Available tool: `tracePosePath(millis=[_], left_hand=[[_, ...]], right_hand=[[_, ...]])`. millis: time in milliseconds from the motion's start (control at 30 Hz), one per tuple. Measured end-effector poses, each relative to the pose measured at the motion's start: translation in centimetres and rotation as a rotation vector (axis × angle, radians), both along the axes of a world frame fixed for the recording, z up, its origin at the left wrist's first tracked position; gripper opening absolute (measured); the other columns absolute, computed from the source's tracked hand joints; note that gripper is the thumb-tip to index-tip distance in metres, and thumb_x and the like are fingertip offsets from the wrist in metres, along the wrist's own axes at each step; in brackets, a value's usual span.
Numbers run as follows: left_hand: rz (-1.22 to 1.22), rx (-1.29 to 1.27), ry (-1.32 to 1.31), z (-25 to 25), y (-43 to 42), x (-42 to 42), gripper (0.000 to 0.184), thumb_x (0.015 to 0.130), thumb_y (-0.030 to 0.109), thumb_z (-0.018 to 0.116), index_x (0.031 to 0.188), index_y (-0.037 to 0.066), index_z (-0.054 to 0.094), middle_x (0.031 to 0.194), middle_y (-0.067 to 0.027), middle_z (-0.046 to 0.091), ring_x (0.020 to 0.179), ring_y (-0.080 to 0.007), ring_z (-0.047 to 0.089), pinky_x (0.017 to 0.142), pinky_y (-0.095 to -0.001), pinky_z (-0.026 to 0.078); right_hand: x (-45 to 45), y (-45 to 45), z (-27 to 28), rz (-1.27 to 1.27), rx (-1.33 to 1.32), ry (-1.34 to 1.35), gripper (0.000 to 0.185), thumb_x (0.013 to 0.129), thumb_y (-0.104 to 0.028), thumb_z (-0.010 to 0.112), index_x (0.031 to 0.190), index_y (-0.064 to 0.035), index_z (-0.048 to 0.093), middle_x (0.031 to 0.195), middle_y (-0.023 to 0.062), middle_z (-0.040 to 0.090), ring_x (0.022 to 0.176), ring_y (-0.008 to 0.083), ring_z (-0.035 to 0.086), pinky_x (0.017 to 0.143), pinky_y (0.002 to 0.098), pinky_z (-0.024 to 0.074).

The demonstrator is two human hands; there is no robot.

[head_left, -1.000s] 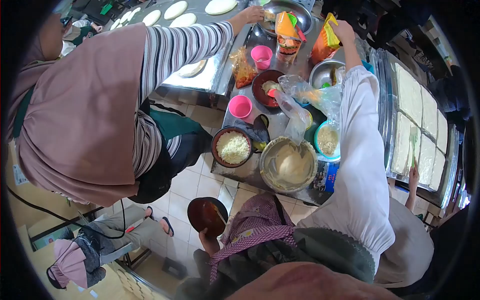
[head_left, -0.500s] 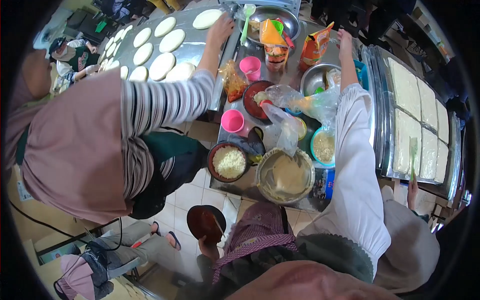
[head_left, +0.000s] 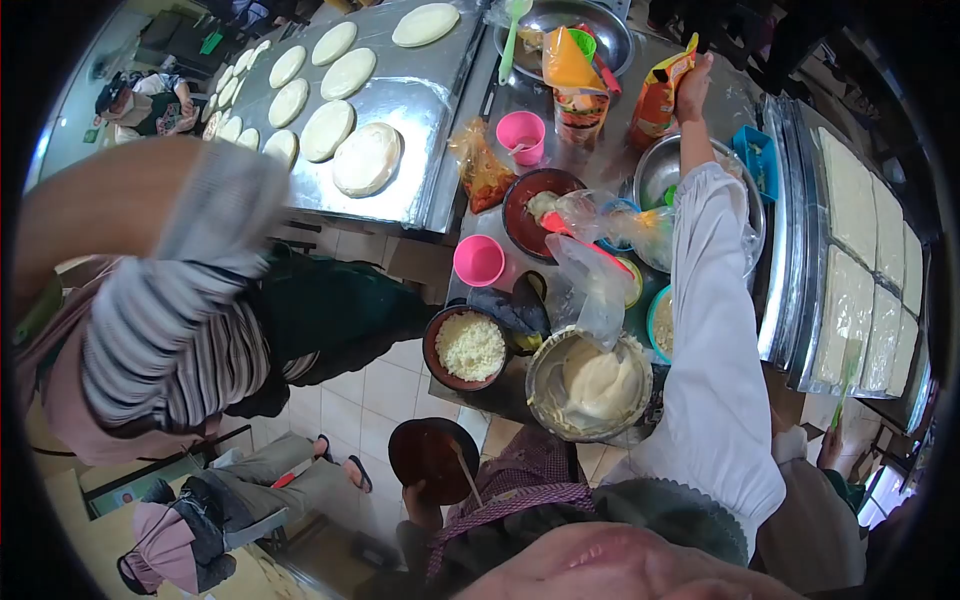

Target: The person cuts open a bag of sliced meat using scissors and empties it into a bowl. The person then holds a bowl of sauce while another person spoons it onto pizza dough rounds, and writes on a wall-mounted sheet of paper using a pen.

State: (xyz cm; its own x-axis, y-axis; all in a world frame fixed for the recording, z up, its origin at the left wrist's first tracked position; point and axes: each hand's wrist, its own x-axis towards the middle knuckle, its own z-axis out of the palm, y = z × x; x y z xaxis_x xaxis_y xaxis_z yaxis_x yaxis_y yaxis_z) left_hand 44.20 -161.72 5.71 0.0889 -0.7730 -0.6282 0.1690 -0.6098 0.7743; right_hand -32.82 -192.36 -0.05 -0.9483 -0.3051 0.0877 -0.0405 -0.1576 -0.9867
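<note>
My left hand [head_left: 422, 508] is wrapped round the side of a dark bowl [head_left: 432, 452] of red sauce with a spoon handle sticking out. That bowl is held low, in front of the table's near edge. Stretched far across the table, my right hand [head_left: 693, 88] grips the right side of an upright orange-red pouch [head_left: 660, 98]; some fingers are hidden behind it. Beside the pouch stands another pouch with an orange top [head_left: 575, 85]. Under my right forearm is a large metal bowl [head_left: 655, 165], partly covered by my white sleeve.
Near the front edge stand a mixing bowl of pale batter [head_left: 540, 400] and a bowl of white crumbs [head_left: 470, 346]. Pink cups [head_left: 479, 260] are on the left. Dough rounds [head_left: 367, 160] lie on a metal table, covered slabs [head_left: 845, 310] at right. A co-worker's striped sleeve [head_left: 170, 340] is close by.
My right hand has come down onto the orange-red pouch and closed on it. The co-worker's arm at left has swung back from the dough table. My view has shifted slightly.
</note>
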Motion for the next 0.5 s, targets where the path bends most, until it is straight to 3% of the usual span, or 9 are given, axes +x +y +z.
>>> tracePosePath(millis=[33,133,233,267,367,467,500], left_hand=[[0.033,0.042,0.009,-0.1,-0.3,0.1,0.055,0.072,0.025,0.060,0.121,0.004,0.046,0.114,-0.0085,0.054,0.103,-0.0241,0.053,0.092,-0.0377,0.040],[0.103,0.122,0.028,-0.1,-1.8,0.5,0.052,0.072,0.025,0.060,0.119,0.004,0.048,0.113,-0.0087,0.054,0.102,-0.0242,0.053,0.092,-0.0374,0.040],[0.089,0.095,0.052,0.8,-3.3,0.2,0.048,0.073,0.024,0.059,0.115,0.004,0.050,0.112,-0.0083,0.053,0.105,-0.0232,0.051,0.093,-0.0364,0.038],[0.061,0.071,0.073,1.1,-4.1,-0.2,0.046,0.074,0.024,0.059,0.114,0.003,0.050,0.113,-0.0078,0.052,0.106,-0.0225,0.050,0.094,-0.0358,0.038],[-0.029,-0.049,-0.025,2.2,-6.4,-2.5,0.039,0.077,0.023,0.058,0.110,0.002,0.052,0.114,-0.0075,0.049,0.109,-0.0200,0.046,0.095,-0.0343,0.036],[-0.159,-0.133,-0.120,5.8,-10.0,-7.4,0.033,0.082,0.023,0.057,0.106,0.001,0.053,0.116,-0.0088,0.044,0.111,-0.0170,0.044,0.095,-0.0321,0.035],[-0.142,-0.152,-0.034,5.6,-11.2,-8.4,0.031,0.083,0.023,0.056,0.105,0.001,0.054,0.110,-0.0087,0.049,0.102,-0.0159,0.049,0.090,-0.0300,0.039]], right_hand=[[0.1,-0.1,0.2,-0.059,0.042,-0.001,0.072,0.090,-0.061,0.026,0.096,0.0034,0.059,0.091,0.0103,0.061,0.081,0.0177,0.056,0.079,0.0302,0.0435],[4.1,0.8,3.5,-0.106,-0.030,0.076,0.083,0.088,-0.064,0.024,0.103,0.0108,0.058,0.101,0.0241,0.060,0.095,0.0333,0.057,0.088,0.0370,0.0402],[1.8,-0.4,4.3,-0.162,-0.063,0.044,0.085,0.087,-0.065,0.024,0.102,0.0119,0.057,0.102,0.0239,0.060,0.095,0.0332,0.057,0.087,0.0374,0.0402],[2.7,0.0,6.3,-0.147,-0.148,0.072,0.079,0.088,-0.062,0.030,0.097,0.0113,0.059,0.098,0.0200,0.061,0.090,0.0286,0.059,0.081,0.0361,0.0435],[5.3,1.3,13.1,-0.109,-0.282,0.021,0.072,0.090,-0.059,0.028,0.095,0.0060,0.058,0.089,0.0117,0.060,0.079,0.0190,0.057,0.075,0.0320,0.0448],[6.3,2.4,17.2,-0.046,-0.235,0.214,0.072,0.091,-0.058,0.028,0.084,0.0051,0.061,0.078,0.0083,0.060,0.072,0.0171,0.056,0.071,0.0305,0.0442],[7.4,2.9,18.6,-0.028,-0.217,0.279,0.072,0.091,-0.058,0.027,0.082,0.0048,0.062,0.076,0.0075,0.060,0.070,0.0167,0.055,0.070,0.0300,0.0439]])
